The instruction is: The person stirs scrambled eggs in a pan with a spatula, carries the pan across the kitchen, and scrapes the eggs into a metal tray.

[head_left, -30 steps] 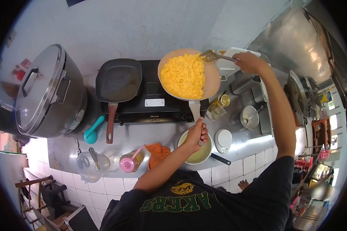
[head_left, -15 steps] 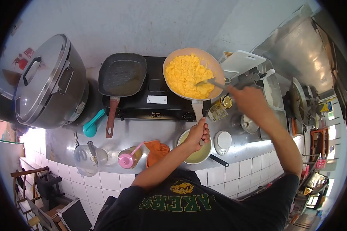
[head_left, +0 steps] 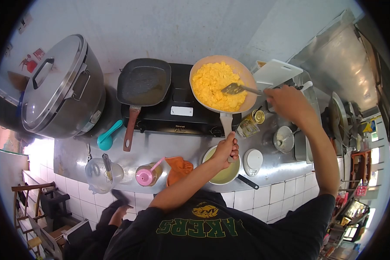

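Observation:
My left hand (head_left: 226, 150) grips the pale handle of a round frying pan (head_left: 247, 78) that sits on the right burner of a black stove (head_left: 173, 117). Yellow scrambled egg (head_left: 214, 86) fills most of the pan. My right hand (head_left: 288, 103) holds a slotted metal spatula (head_left: 236, 89), whose blade rests on the egg at the pan's right side.
A square grill pan (head_left: 144, 82) occupies the left burner. A big lidded steel pot (head_left: 60, 86) stands far left. On the counter: a teal scoop (head_left: 107, 136), a clear jug (head_left: 102, 174), a pink-capped bottle (head_left: 146, 175), an orange cloth (head_left: 177, 167), a saucepan of pale liquid (head_left: 226, 174), a white cutting board (head_left: 278, 71).
My right hand brought the spatula from the pan's far rim down across the egg, then drew it to the right side. The left hand kept its hold on the handle.

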Available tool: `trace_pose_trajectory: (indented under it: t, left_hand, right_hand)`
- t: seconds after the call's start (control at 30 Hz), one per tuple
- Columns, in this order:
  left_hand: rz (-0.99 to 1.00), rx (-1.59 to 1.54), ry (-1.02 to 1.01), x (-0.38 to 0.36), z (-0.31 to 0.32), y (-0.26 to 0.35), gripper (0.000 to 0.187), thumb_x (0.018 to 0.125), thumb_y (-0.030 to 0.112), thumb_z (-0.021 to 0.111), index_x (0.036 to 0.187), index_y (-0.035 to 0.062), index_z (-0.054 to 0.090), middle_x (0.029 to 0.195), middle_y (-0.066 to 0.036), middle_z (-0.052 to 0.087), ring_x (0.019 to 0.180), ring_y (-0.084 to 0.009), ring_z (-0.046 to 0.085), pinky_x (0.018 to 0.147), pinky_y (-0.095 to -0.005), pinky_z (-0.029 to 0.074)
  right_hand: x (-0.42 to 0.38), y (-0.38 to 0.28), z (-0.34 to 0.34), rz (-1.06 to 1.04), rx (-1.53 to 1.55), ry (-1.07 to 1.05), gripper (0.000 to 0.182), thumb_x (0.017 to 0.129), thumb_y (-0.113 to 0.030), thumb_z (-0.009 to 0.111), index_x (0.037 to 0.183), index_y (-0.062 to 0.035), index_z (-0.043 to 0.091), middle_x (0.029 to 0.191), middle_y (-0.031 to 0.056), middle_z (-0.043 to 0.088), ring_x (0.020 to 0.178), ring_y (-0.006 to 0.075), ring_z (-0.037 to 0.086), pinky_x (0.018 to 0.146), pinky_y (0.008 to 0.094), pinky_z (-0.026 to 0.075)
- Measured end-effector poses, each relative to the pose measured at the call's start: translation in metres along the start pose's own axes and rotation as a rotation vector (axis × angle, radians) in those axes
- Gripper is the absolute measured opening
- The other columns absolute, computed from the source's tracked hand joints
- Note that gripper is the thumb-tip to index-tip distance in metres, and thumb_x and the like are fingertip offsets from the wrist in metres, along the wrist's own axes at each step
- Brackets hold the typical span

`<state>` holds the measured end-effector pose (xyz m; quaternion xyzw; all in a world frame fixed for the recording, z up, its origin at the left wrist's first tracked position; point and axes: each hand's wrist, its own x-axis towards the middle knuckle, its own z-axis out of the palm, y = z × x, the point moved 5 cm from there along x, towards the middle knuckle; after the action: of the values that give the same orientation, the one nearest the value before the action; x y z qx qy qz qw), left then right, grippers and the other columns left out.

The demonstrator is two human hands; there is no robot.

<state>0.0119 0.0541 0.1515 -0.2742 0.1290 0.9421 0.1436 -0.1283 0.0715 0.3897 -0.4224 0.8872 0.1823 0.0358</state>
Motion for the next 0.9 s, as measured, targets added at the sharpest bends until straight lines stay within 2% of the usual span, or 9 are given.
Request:
trace_pose_trajectory:
  t: [0.17, 0.23, 0.33, 0.4, 0.47, 0.6, 0.67, 0.8, 0.9]
  left_hand:
    - [0.021, 0.011, 0.066, 0.003, 0.003, -0.002, 0.033, 0.091, 0.04, 0.055, 0.076, 0.0136, 0.043, 0.056, 0.004, 0.034, 0.042, -0.008, 0.031, 0.039, -0.0254, 0.03]
    - [0.027, 0.022, 0.083, 0.002, 0.006, -0.002, 0.032, 0.091, 0.039, 0.055, 0.076, 0.0135, 0.043, 0.056, 0.004, 0.034, 0.042, -0.0079, 0.031, 0.039, -0.0256, 0.03]
    - [0.03, 0.032, 0.089, -0.001, 0.006, 0.001, 0.032, 0.092, 0.038, 0.055, 0.076, 0.0133, 0.043, 0.056, 0.004, 0.035, 0.042, -0.0079, 0.031, 0.039, -0.0258, 0.03]
    - [0.037, 0.022, 0.071, -0.001, 0.008, 0.004, 0.032, 0.092, 0.038, 0.054, 0.076, 0.0131, 0.043, 0.056, 0.004, 0.035, 0.042, -0.0079, 0.031, 0.039, -0.0259, 0.03]
    - [0.023, 0.026, 0.074, -0.003, 0.007, 0.005, 0.032, 0.092, 0.038, 0.054, 0.076, 0.013, 0.044, 0.056, 0.004, 0.035, 0.042, -0.0079, 0.031, 0.039, -0.0259, 0.03]
    - [0.028, 0.043, 0.064, 0.001, 0.003, 0.002, 0.032, 0.092, 0.038, 0.054, 0.076, 0.0131, 0.043, 0.056, 0.004, 0.035, 0.042, -0.0079, 0.031, 0.039, -0.0258, 0.03]
    - [0.033, 0.032, 0.067, 0.0, 0.002, 0.0, 0.031, 0.092, 0.038, 0.054, 0.076, 0.0132, 0.043, 0.056, 0.004, 0.035, 0.042, -0.0078, 0.032, 0.04, -0.0257, 0.03]
    - [0.019, 0.065, 0.09, -0.001, 0.004, 0.002, 0.031, 0.092, 0.038, 0.054, 0.076, 0.0131, 0.043, 0.056, 0.004, 0.035, 0.043, -0.0078, 0.032, 0.04, -0.0255, 0.03]
    - [0.03, 0.053, 0.077, -0.002, 0.005, 0.006, 0.031, 0.092, 0.038, 0.054, 0.077, 0.0131, 0.043, 0.056, 0.004, 0.034, 0.043, -0.0077, 0.031, 0.04, -0.0254, 0.03]
  right_hand:
    - [-0.009, -0.077, 0.042, -0.105, -0.057, -0.042, 0.021, 0.084, -0.012, 0.054, 0.103, -0.0057, 0.059, 0.074, 0.0148, 0.065, 0.071, 0.0335, 0.066, 0.061, 0.0437, 0.053]
    - [0.01, -0.083, 0.064, 0.01, -0.006, 0.058, 0.025, 0.082, -0.01, 0.054, 0.106, -0.0035, 0.058, 0.072, 0.0148, 0.065, 0.065, 0.032, 0.066, 0.056, 0.0409, 0.053]
    - [0.042, -0.06, 0.074, 0.103, -0.033, 0.14, 0.011, 0.082, -0.013, 0.055, 0.088, -0.0058, 0.061, 0.079, 0.0137, 0.066, 0.079, 0.0257, 0.068, 0.063, 0.0377, 0.054]
    - [0.064, -0.028, 0.076, 0.115, -0.04, 0.113, 0.022, 0.087, -0.016, 0.05, 0.105, -0.0073, 0.06, 0.08, 0.0147, 0.066, 0.08, 0.0331, 0.066, 0.066, 0.0424, 0.054]
    - [0.081, 0.009, 0.067, 0.119, 0.029, -0.072, 0.023, 0.09, -0.021, 0.049, 0.103, -0.0081, 0.063, 0.093, 0.0129, 0.066, 0.086, 0.0348, 0.064, 0.074, 0.0432, 0.052]
    - [0.067, 0.02, 0.006, 0.04, 0.155, -0.076, 0.026, 0.09, -0.024, 0.048, 0.101, -0.0078, 0.065, 0.1, 0.0117, 0.066, 0.086, 0.0364, 0.063, 0.078, 0.0443, 0.05]
    - [0.068, 0.009, -0.006, 0.05, 0.203, -0.042, 0.027, 0.09, -0.025, 0.049, 0.102, -0.0076, 0.065, 0.099, 0.0138, 0.066, 0.085, 0.0364, 0.063, 0.079, 0.0452, 0.049]
    - [0.114, -0.024, 0.069, -0.056, 0.182, 0.164, 0.024, 0.09, -0.023, 0.052, 0.11, -0.0104, 0.058, 0.084, 0.0161, 0.066, 0.082, 0.0349, 0.063, 0.07, 0.0453, 0.05]
    - [0.095, -0.049, 0.096, -0.072, 0.143, 0.125, 0.027, 0.089, -0.022, 0.053, 0.115, -0.0139, 0.054, 0.077, 0.0167, 0.064, 0.078, 0.0322, 0.065, 0.064, 0.0451, 0.05]
